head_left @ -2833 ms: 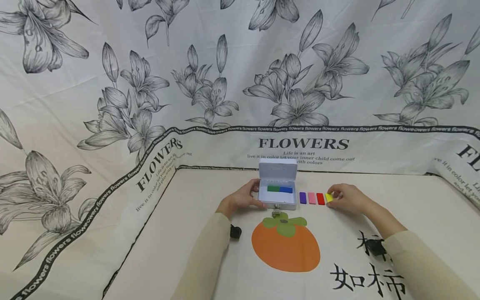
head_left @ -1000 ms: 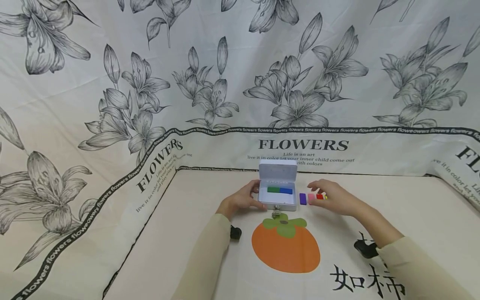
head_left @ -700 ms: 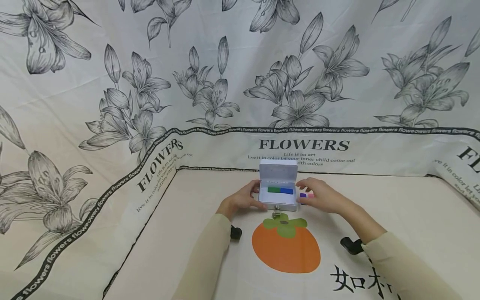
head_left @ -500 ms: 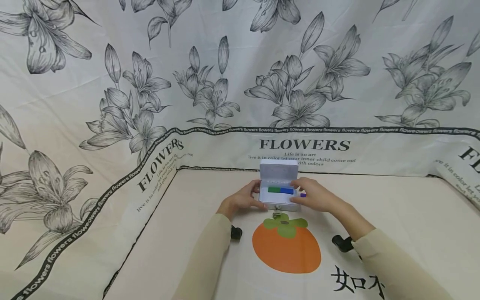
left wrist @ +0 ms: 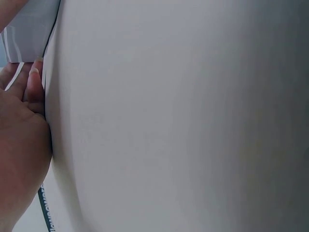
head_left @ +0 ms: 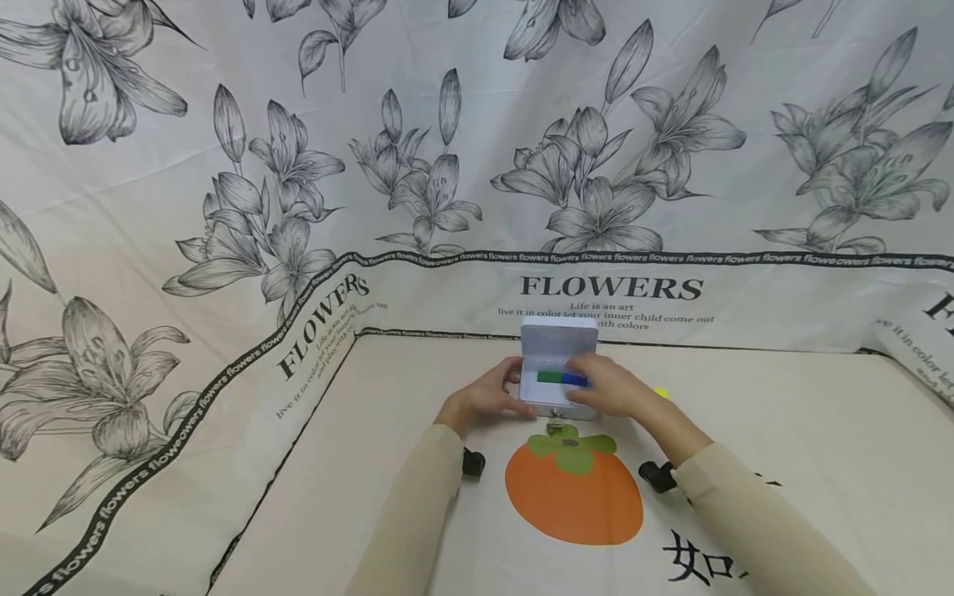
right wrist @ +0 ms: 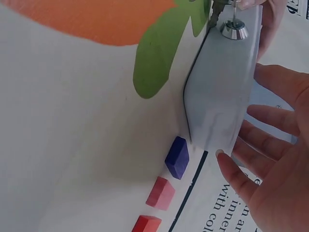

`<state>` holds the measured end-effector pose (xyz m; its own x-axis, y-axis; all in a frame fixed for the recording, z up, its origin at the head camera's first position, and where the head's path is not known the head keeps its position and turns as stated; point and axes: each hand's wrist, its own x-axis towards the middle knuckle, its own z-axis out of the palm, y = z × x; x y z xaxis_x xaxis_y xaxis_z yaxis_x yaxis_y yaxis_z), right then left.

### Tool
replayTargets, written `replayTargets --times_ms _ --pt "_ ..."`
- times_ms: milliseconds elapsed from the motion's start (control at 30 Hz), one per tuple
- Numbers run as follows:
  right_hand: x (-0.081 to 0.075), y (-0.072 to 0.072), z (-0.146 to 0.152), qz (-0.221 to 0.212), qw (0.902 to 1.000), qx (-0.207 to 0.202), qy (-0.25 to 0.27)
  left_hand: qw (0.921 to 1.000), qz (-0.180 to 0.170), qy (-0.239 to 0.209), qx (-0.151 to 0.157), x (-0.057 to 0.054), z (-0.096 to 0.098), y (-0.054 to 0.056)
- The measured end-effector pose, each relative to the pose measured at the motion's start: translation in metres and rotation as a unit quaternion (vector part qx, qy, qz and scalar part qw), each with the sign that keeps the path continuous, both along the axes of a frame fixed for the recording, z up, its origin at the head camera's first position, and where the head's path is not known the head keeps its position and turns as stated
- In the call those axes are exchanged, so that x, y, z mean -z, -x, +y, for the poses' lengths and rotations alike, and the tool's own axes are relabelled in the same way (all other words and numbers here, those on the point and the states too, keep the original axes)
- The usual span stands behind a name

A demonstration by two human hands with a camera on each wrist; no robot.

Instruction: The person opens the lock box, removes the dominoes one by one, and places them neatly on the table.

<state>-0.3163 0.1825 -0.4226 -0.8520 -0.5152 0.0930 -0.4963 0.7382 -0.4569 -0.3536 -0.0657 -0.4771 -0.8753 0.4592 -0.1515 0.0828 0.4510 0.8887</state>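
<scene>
A small white lock box (head_left: 559, 341) stands with its lid raised and a key in the front lock (right wrist: 234, 30). My left hand (head_left: 488, 396) holds its left side, thumb at the front corner. Inside lie a green block (head_left: 550, 377) and a blue block (head_left: 574, 379), end to end. Over the right half of the box, my right hand (head_left: 607, 387) reaches in with spread fingers at the blue block, gripping nothing. To the right of the box, a purple block (right wrist: 177, 158), a pink block (right wrist: 161, 194) and a red block (right wrist: 146, 224) lie in a row; a yellow block (head_left: 661, 392) peeks past my right wrist.
The pale tablecloth (head_left: 335, 497) carries a printed orange persimmon (head_left: 574, 501) and black characters (head_left: 696, 559) in front of the box. Close behind the box rises a flower-printed curtain (head_left: 611, 287). Dark wrist cameras (head_left: 473, 462) hang at both sleeves.
My right hand has moved left from the yellow block, past the red, pink and purple blocks, to over the open box. The left hand has stayed on the box.
</scene>
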Motion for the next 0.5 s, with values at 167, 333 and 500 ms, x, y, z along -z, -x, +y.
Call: replayTargets --times_ms 167,333,500 --pt "0.004 0.005 -0.005 0.026 0.9992 0.001 -0.030 0.9999 0.002 -0.010 0.004 -0.001 0.000 0.001" --pt "0.009 0.008 -0.010 0.043 0.9971 0.017 -0.061 0.9998 0.006 -0.016 0.008 0.000 0.000 0.002" --pt "0.010 0.009 -0.013 0.043 0.9949 0.035 -0.084 0.9999 0.007 -0.014 0.006 0.001 0.001 0.003"
